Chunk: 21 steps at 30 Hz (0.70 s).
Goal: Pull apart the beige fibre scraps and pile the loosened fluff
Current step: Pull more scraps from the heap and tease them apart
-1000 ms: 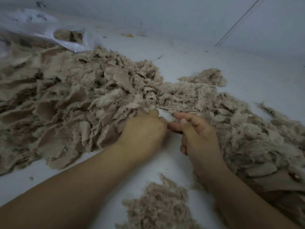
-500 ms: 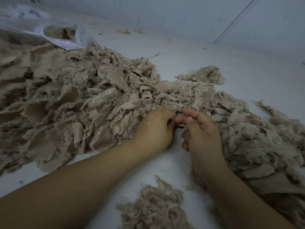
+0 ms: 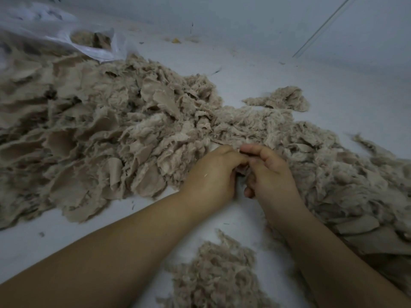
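The left hand (image 3: 211, 174) and the right hand (image 3: 270, 172) met in the middle of the white tabletop (image 3: 333, 90). They touched each other at the fingertips. Both hands had curled fingers, and together they pinched a small beige scrap (image 3: 242, 168). Only a little bit of that scrap showed between the hands, so its shape could not be told.

The big heap of beige fibre scraps (image 3: 93, 134) lay just past the hands and spread out toward the left edge of the tabletop. The left hand rested right at the near rim of this heap. Many pieces there were flat and torn, like bits of soft paper.

More scraps (image 3: 347, 185) ran on to the right edge, right beside the right hand and its arm. These looked more hairy and loose. The right wrist lay against them.

A smaller pile of loosened fluff (image 3: 220, 272) sat at the near edge of the tabletop, between the two forearms. It lay apart from the big heap, with bare white tabletop in between.

At the far left corner lay a see-through plastic bag (image 3: 97, 47) with some beige bits inside. Its edge touched the back of the big heap. A little yellow crumb (image 3: 175, 40) sat farther back, well away from the hands.
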Tool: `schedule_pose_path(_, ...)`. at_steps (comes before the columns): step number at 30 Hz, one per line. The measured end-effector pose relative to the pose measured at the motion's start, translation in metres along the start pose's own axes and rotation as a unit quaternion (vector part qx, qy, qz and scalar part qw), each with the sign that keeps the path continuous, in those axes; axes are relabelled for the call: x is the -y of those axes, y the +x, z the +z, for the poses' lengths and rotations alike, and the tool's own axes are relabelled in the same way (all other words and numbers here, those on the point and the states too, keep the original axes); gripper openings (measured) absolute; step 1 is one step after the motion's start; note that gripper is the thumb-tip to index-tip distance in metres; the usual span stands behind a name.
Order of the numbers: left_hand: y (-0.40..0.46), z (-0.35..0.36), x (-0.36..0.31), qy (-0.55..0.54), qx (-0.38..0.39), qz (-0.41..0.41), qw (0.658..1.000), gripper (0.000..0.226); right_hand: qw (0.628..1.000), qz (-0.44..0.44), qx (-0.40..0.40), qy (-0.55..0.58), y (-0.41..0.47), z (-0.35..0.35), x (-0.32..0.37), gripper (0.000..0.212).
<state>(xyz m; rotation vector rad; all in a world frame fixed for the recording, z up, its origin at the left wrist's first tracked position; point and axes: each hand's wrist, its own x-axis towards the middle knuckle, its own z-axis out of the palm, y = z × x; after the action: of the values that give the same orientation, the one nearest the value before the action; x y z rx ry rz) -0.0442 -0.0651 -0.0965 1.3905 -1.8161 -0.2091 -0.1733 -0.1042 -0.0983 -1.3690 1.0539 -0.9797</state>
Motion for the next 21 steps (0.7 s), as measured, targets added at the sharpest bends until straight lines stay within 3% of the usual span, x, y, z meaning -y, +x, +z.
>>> schedule_pose_path(4,0.0,-0.001,0.0,0.005,-0.03,-0.021,0.999,0.017,0.999,0.038,-0.003,-0.037,0.001,0.002,0.003,0.043)
schedule_pose_path(8,0.0,-0.005,0.001,-0.048,-0.086,-0.032,0.995,0.011,0.995,0.054,0.002,-0.089,0.001,0.002,0.008,0.036)
schedule_pose_path(15,-0.004,-0.005,-0.002,-0.152,-0.064,-0.092,0.982,0.014,0.992,0.048,0.003,-0.119,-0.002,0.003,0.012,0.04)
schedule_pose_path(21,-0.001,-0.004,0.0,-0.193,-0.062,-0.095,0.975,0.014,0.983,-0.015,0.086,-0.16,-0.003,0.0,0.01,0.045)
